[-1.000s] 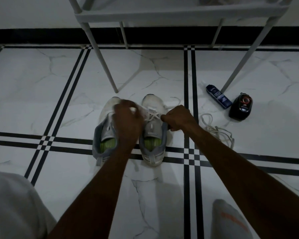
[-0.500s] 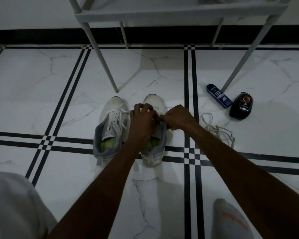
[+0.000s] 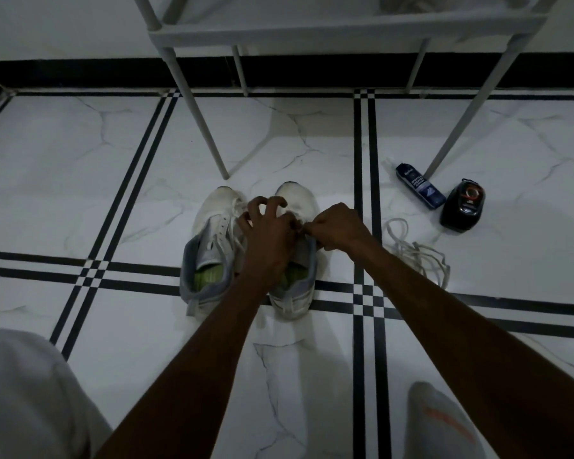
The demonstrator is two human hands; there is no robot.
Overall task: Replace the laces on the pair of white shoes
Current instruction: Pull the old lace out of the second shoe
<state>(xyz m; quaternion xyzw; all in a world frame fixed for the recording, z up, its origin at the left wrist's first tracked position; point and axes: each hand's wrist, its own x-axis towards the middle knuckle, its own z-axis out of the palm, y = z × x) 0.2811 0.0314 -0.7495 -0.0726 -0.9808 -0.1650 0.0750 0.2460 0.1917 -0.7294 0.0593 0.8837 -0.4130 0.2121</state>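
Note:
Two white shoes with grey heels and green insoles stand side by side on the tiled floor, toes pointing away from me. The left shoe [image 3: 212, 240] is laced and untouched. Both hands work over the lacing of the right shoe [image 3: 299, 200]. My left hand [image 3: 269, 226] hovers on its tongue area with fingers curled and spread; the lace under it is hidden. My right hand [image 3: 335, 226] pinches the lace at the shoe's right side. A loose white lace [image 3: 415, 250] lies in a heap on the floor to the right.
A white metal rack [image 3: 312, 31] stands just beyond the shoes, one leg [image 3: 206, 127] close to the left shoe's toe. A dark blue tube [image 3: 420, 190] and a black polish container [image 3: 463, 207] lie at the right. My knees show at the bottom corners.
My left hand shifted from the gap between the shoes onto the right shoe and spread its fingers. The right hand stayed at the shoe's right side. Shoes did not move.

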